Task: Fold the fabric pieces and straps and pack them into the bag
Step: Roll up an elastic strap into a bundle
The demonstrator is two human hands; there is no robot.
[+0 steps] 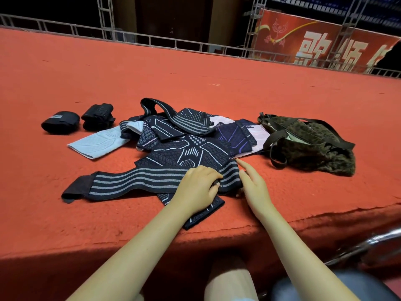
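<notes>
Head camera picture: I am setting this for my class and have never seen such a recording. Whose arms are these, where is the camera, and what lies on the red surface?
There is no machine here. One camera, worn on a person's head, looks down at their bare arms. The left hand grips the end of a striped strap; the right hand lies open beside it. On the red carpet lie a pile of patterned fabric pieces, a pale blue piece, two black rolled bundles at the left, and a dark patterned bag at the right.
</notes>
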